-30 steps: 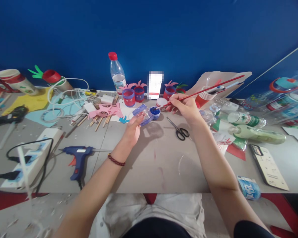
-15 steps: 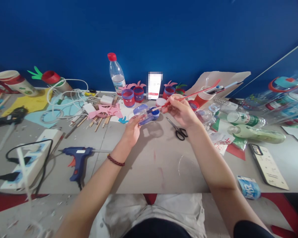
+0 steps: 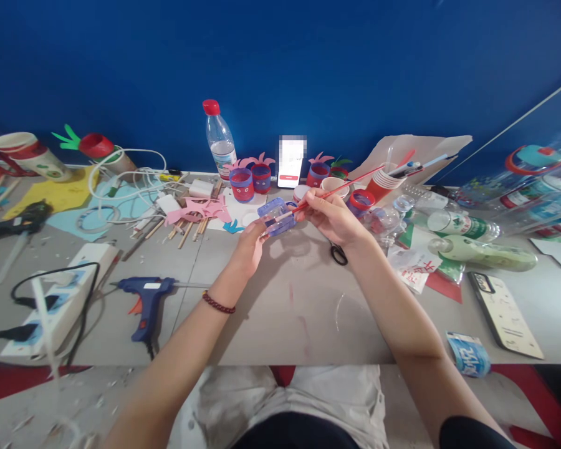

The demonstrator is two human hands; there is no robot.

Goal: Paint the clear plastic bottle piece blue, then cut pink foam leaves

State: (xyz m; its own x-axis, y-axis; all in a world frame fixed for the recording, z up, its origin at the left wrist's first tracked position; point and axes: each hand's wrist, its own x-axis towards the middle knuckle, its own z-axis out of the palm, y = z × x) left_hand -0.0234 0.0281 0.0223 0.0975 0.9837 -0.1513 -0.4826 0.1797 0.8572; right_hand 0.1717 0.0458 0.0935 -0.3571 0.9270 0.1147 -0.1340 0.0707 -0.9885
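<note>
My left hand (image 3: 249, 246) is closed round the near side of a clear plastic bottle piece (image 3: 277, 206), whose wall is painted bluish purple. My right hand (image 3: 334, 218) pinches a paintbrush (image 3: 341, 190) with a red handle that slants up to the right. The bristles lie at the piece, by my left thumb; whether they touch its wall I cannot tell. Behind the right fingers, a blue paint pot is mostly hidden. Black-handled scissors (image 3: 339, 254) lie under my right wrist, largely covered. Small red and purple cups (image 3: 241, 186) with pink paper leaves stand behind.
A blue glue gun (image 3: 144, 299) and a white power strip (image 3: 63, 299) lie left. A bottle with a red cap (image 3: 220, 146) and a lit phone (image 3: 290, 163) stand by the wall. Right are a cup of brushes (image 3: 384, 184), several plastic bottles (image 3: 465, 224) and another phone (image 3: 505, 315).
My right hand has moved left and slightly down, carrying the brush tip further toward my left thumb. The bottle piece has turned in my left hand and shifted a little right.
</note>
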